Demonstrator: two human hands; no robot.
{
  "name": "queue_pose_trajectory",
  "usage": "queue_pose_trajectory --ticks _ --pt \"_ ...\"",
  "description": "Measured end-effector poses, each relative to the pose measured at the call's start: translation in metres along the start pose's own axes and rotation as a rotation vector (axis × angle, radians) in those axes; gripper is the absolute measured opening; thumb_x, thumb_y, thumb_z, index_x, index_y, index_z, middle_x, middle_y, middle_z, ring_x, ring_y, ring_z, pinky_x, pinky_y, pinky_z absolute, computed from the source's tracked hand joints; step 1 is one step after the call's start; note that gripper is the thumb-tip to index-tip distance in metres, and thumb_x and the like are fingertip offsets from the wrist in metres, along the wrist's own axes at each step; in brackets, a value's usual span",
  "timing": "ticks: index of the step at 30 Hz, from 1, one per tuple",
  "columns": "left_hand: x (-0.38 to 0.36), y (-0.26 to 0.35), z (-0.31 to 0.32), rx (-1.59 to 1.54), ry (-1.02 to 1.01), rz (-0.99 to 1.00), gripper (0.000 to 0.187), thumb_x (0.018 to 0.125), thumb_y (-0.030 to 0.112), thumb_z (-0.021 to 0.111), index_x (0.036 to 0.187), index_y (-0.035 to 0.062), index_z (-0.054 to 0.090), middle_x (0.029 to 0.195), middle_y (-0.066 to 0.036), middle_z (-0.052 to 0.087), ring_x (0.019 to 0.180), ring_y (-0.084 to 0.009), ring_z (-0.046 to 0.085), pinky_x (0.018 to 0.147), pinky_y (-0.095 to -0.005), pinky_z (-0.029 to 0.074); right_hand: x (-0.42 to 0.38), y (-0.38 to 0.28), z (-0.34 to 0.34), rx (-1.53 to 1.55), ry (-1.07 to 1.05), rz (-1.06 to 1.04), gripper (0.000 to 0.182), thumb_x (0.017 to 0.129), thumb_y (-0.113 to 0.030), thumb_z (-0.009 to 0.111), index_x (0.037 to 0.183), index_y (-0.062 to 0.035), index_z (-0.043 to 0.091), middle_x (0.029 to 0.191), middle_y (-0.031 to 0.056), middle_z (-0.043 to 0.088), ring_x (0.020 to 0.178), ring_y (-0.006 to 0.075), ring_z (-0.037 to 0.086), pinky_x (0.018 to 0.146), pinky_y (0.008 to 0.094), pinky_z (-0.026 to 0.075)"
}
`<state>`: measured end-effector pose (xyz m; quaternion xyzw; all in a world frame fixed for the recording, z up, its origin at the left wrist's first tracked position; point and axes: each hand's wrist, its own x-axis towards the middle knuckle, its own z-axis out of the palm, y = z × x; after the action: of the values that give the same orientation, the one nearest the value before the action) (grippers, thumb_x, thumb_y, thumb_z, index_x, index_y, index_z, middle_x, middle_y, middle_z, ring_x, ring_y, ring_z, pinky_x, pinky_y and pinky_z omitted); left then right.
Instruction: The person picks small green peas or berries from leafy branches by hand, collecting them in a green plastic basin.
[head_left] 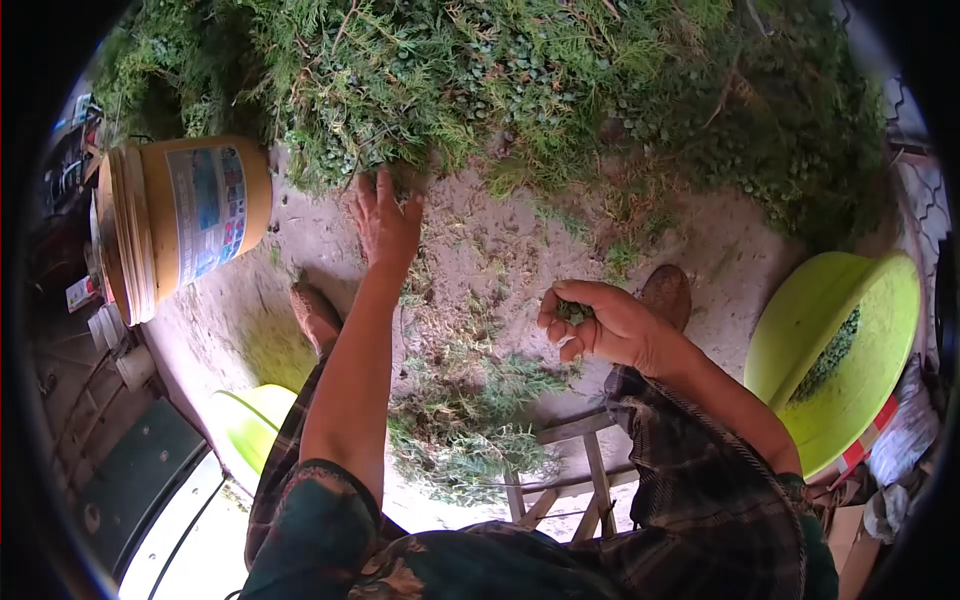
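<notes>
A large heap of green conifer branches, dotted with small bluish-green cones, lies across the far side of the floor. My left hand reaches to the heap's near edge, its fingers stretched out and the tips at the foliage. Closer to my body, my right hand is curled palm-up around a small handful of green cones. Loose sprigs and plant bits are strewn on the floor between my feet.
A yellow bucket lies on its side at the left. To the right a lime-green basin holds a green heap; another lime-green basin shows at lower left. A wooden stool frame is below me. My shoes stand either side.
</notes>
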<state>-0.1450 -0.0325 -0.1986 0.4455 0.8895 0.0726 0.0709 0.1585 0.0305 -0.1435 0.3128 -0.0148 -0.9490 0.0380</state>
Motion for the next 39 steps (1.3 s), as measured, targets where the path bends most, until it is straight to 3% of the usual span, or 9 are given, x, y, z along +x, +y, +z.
queue_pose_trajectory --ticks 5,12,18,22,25,29,32,34,39 --pt "-0.054 0.0 -0.015 -0.121 -0.107 0.22 0.051 0.078 0.0 0.056 0.127 0.005 0.045 0.132 -0.021 0.043 0.122 -0.0388 0.04 0.101 -0.0455 0.035 0.0 -0.001 0.001 -0.026 0.038 -0.006 0.029 0.094 -0.024 0.045 0.095 0.0041 0.055 0.09 0.0152 0.059 0.072 0.0197 0.063 0.056 0.0361 0.057" --pt "-0.051 -0.02 -0.025 -0.313 -0.05 0.135 0.029 0.082 0.006 0.057 0.111 0.0046 0.061 0.107 -0.018 0.061 0.098 -0.0321 0.06 0.084 -0.0383 0.047 -0.003 0.001 -0.002 -0.073 0.04 -0.024 0.03 0.093 -0.024 0.048 0.096 0.0037 0.057 0.088 0.0127 0.06 0.073 0.0185 0.062 0.062 0.038 0.057" --pt "0.015 -0.016 -0.009 -0.009 0.121 -0.019 0.018 0.081 0.016 0.06 0.095 0.006 0.066 0.084 -0.019 0.065 0.076 -0.0348 0.063 0.068 -0.0402 0.049 -0.001 -0.001 -0.003 -0.059 0.045 -0.047 0.03 0.093 -0.025 0.049 0.096 0.004 0.056 0.089 0.0138 0.06 0.074 0.0194 0.063 0.063 0.0381 0.057" --pt "0.022 -0.046 -0.003 -0.319 -0.092 -0.12 0.018 0.08 0.016 0.062 0.094 0.0065 0.066 0.075 -0.015 0.067 0.068 -0.0286 0.065 0.062 -0.0365 0.05 0.0 0.001 -0.005 -0.057 0.035 -0.053 0.029 0.093 -0.024 0.05 0.096 0.0042 0.056 0.089 0.014 0.06 0.074 0.0195 0.063 0.063 0.0382 0.057" --pt "0.002 -0.035 -0.025 -0.727 -0.052 -0.49 0.017 0.08 0.008 0.06 0.094 -0.0011 0.064 0.078 -0.011 0.066 0.065 -0.0142 0.064 0.052 -0.0253 0.05 0.001 0.001 -0.007 -0.05 0.032 -0.054 0.029 0.092 -0.024 0.05 0.096 0.0041 0.056 0.089 0.0142 0.059 0.074 0.0196 0.063 0.064 0.0382 0.057" --pt "-0.013 -0.032 -0.031 -0.94 -0.027 -0.535 0.018 0.08 0.006 0.059 0.096 -0.0016 0.064 0.082 -0.011 0.065 0.067 -0.0151 0.065 0.05 -0.0249 0.05 -0.002 0.001 -0.004 -0.063 0.062 -0.049 0.029 0.092 -0.025 0.051 0.096 0.0038 0.055 0.089 0.0142 0.06 0.073 0.0197 0.063 0.064 0.038 0.056" --pt "-0.011 -0.029 -0.029 -0.857 -0.083 -0.486 0.018 0.079 0.006 0.061 0.096 0.0006 0.065 0.083 -0.012 0.064 0.068 -0.0167 0.064 0.055 -0.0276 0.051 -0.001 0.001 -0.005 -0.064 0.051 -0.053 0.029 0.092 -0.025 0.051 0.096 0.0038 0.055 0.089 0.0141 0.06 0.072 0.0197 0.063 0.064 0.0379 0.056" --pt "-0.001 -0.026 -0.02 -0.315 0.051 0.099 0.018 0.077 0.006 0.062 0.095 0.0032 0.066 0.082 -0.013 0.063 0.069 -0.0202 0.063 0.062 -0.0304 0.051 0.0 0.001 -0.004 -0.055 0.056 -0.055 0.029 0.093 -0.024 0.048 0.095 0.0043 0.055 0.089 0.0149 0.06 0.072 0.0193 0.063 0.063 0.0373 0.057" --pt "0.01 -0.023 -0.007 -0.105 0.034 0.153 0.017 0.075 0.009 0.065 0.092 0.0051 0.067 0.082 -0.013 0.063 0.069 -0.0244 0.062 0.066 -0.0335 0.051 -0.001 0.0 -0.004 -0.058 0.053 -0.055 0.029 0.095 -0.023 0.046 0.096 0.0041 0.056 0.091 0.0154 0.06 0.075 0.0193 0.064 0.064 0.0377 0.057"
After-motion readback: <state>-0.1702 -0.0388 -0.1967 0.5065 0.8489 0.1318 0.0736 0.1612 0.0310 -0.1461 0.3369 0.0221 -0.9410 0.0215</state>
